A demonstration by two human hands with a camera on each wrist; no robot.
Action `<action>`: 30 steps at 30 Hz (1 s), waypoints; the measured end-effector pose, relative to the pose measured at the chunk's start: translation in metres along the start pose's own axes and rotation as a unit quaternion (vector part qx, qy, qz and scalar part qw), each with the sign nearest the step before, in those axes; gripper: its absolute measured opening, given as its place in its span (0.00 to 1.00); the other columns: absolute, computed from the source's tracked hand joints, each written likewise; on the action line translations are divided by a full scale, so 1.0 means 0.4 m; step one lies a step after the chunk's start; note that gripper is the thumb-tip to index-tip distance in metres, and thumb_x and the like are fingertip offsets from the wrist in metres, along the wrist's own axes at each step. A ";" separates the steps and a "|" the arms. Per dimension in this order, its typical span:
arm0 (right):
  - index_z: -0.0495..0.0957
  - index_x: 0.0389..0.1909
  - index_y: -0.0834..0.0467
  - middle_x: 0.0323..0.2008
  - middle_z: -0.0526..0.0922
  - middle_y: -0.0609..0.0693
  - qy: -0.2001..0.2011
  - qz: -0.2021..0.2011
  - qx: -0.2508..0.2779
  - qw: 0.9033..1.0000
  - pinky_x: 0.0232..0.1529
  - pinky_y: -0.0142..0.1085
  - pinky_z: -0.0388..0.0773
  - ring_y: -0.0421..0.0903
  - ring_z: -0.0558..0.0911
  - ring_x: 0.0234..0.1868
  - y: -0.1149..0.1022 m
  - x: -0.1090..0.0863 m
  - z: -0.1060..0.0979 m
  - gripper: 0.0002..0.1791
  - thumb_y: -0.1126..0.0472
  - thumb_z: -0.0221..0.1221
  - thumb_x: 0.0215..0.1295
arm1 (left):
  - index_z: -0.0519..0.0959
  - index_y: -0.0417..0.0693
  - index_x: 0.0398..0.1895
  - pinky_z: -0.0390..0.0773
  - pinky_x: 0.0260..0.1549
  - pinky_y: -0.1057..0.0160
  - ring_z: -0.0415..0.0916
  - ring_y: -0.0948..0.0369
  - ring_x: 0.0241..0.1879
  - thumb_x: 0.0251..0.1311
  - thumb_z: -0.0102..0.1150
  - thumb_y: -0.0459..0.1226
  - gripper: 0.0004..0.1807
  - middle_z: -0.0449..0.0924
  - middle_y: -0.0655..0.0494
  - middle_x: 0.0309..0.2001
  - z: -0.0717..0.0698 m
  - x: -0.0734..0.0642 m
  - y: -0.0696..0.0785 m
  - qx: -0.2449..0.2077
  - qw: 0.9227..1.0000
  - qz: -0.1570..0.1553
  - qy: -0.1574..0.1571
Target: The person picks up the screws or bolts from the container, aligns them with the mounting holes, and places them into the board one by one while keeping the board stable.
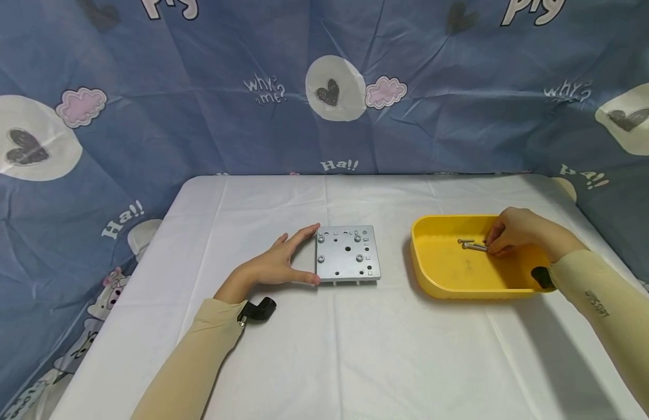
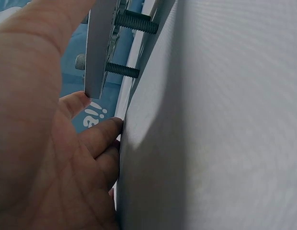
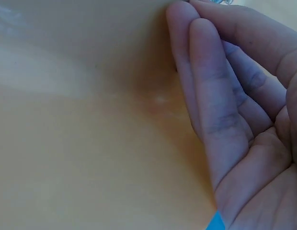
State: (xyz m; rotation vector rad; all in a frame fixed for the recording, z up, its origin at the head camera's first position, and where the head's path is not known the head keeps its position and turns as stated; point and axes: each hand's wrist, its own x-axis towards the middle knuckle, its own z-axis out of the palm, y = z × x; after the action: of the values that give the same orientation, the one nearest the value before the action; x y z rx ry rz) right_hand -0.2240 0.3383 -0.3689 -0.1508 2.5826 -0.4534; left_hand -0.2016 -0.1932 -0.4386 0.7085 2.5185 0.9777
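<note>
A silver metal plate [image 1: 348, 248] with holes and several socket-head screws lies a little above the white table on the shanks of its screws [image 2: 122, 70]. My left hand [image 1: 274, 265] spans the plate's left side, thumb at the near corner and index finger at the far corner, holding it by its edges. Inside a yellow tray [image 1: 435, 286] on the right is my right hand [image 1: 519, 233], fingertips together at some loose screws [image 1: 474, 247]. It seems to pinch one screw, mostly hidden by the fingers. In the right wrist view, the fingertips meet at the top.
A white cloth [image 1: 387, 350] covers the table. Behind it hangs a blue printed curtain [image 1: 224, 134], which also runs down the left side. The tray's raised rim surrounds the right hand, and a dark wrist strap piece [image 1: 260, 310] sticks out beside the left wrist.
</note>
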 end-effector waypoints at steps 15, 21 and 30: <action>0.89 0.31 0.63 0.22 0.88 0.42 0.000 0.005 0.002 1.000 0.34 0.30 0.81 0.38 0.84 0.26 -0.009 0.000 -0.001 0.10 0.61 0.78 0.58 | 0.44 0.75 0.89 0.29 0.86 0.35 0.28 0.38 0.88 0.51 0.81 0.61 0.68 0.46 0.57 0.89 -0.003 0.004 -0.001 0.010 1.000 -0.003 -0.003; 0.88 0.31 0.63 0.22 0.87 0.43 -0.003 0.005 -0.004 1.000 0.34 0.30 0.81 0.39 0.83 0.26 -0.013 0.006 -0.005 0.10 0.60 0.78 0.60 | 0.45 0.73 0.89 0.28 0.86 0.36 0.30 0.39 0.88 0.52 0.81 0.60 0.67 0.46 0.56 0.89 -0.011 0.006 -0.004 0.006 1.000 0.002 -0.001; 0.87 0.33 0.64 0.22 0.86 0.43 -0.027 0.009 0.019 0.999 0.35 0.30 0.80 0.39 0.83 0.27 -0.008 0.008 0.000 0.09 0.62 0.74 0.59 | 0.44 0.75 0.89 0.28 0.87 0.38 0.32 0.41 0.88 0.51 0.81 0.61 0.68 0.46 0.58 0.89 -0.012 0.010 -0.007 0.009 1.000 0.002 -0.004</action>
State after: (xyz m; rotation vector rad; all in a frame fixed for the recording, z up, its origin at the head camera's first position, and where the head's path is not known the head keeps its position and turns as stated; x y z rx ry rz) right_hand -0.2265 0.3348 -0.3693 -0.1251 2.5191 -0.4861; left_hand -0.2083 -0.1952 -0.4378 0.7217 2.5227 0.9521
